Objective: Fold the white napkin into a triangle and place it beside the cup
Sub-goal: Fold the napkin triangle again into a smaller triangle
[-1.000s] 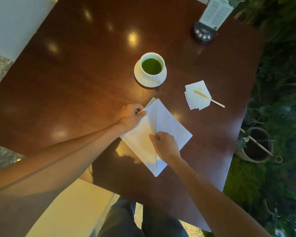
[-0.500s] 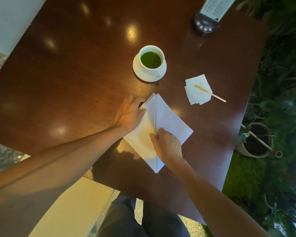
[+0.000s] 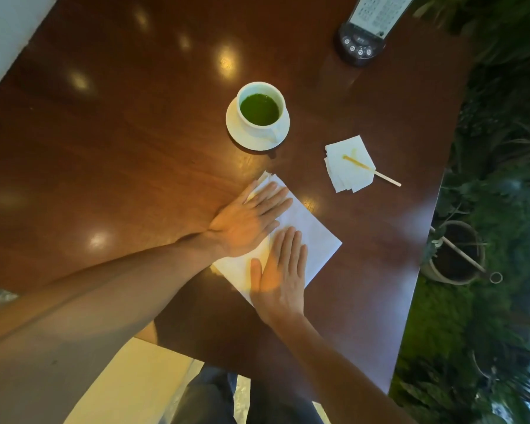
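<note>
We found the counter [image 3: 110,142] bare to the left of the cup [image 3: 260,109]. Right of it lay a small napkin stack [image 3: 348,165] with a stick [image 3: 377,172]. A dark device [image 3: 360,50] blocked the far edge.

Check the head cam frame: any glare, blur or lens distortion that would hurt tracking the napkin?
Head view: ceiling-light glare spots dot the wooden table, one just beside the white napkin; warm light patches fall on the left hand and right hand; slight motion softness on both hands; wide-angle bending at the edges, with the plants at right smeared.
</note>
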